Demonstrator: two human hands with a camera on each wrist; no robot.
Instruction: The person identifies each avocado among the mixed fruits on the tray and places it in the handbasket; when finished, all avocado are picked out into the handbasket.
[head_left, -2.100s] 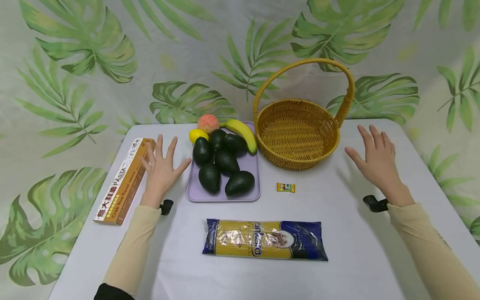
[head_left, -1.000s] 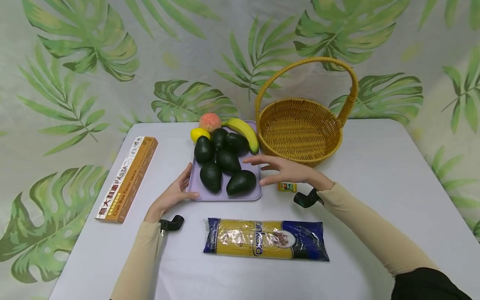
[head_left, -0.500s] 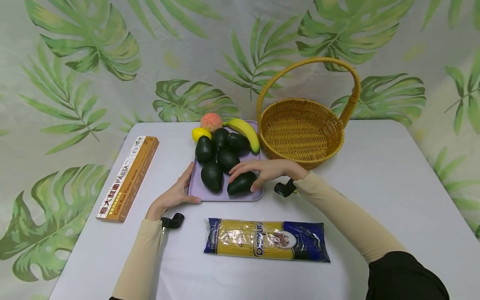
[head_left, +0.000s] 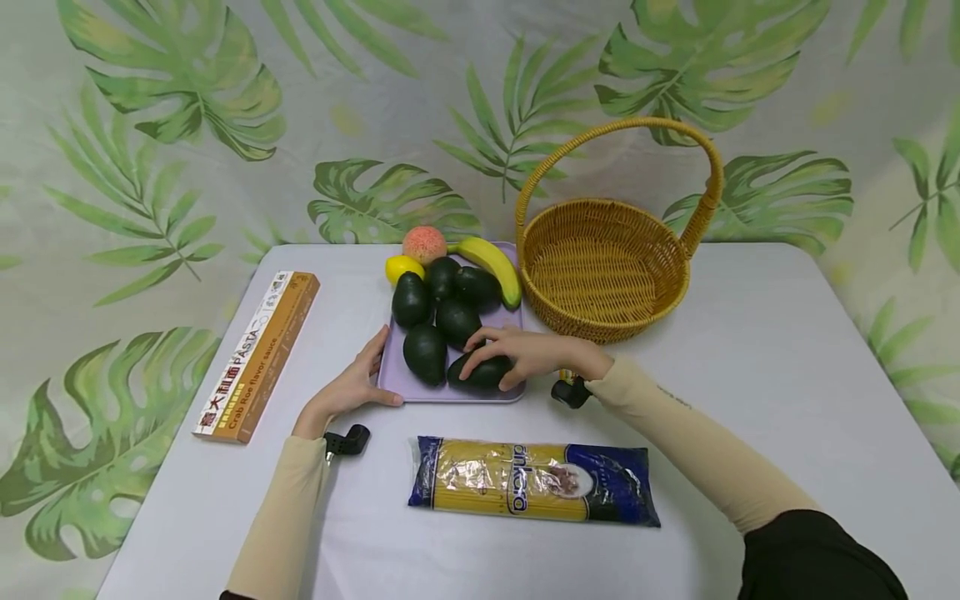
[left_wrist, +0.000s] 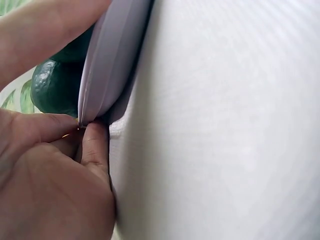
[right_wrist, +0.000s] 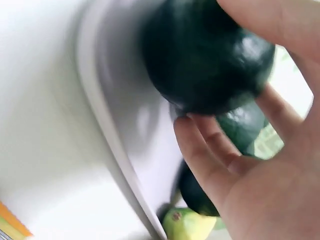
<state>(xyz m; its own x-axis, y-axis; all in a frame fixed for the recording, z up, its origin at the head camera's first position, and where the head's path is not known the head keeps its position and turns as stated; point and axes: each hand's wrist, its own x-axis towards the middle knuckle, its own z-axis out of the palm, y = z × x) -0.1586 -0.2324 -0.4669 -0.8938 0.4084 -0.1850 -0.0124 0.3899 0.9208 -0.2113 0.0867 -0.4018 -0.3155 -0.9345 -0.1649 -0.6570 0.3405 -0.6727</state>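
Green avocado [right_wrist: 200, 62] in the right hand [head_left: 534, 353], lilac tray rim [head_left: 450, 401] in the left hand [head_left: 347, 393], fingers round each.

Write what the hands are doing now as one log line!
left hand: holds tray edge | right hand: grips avocado | basket: right of tray | pasta bag: untouched
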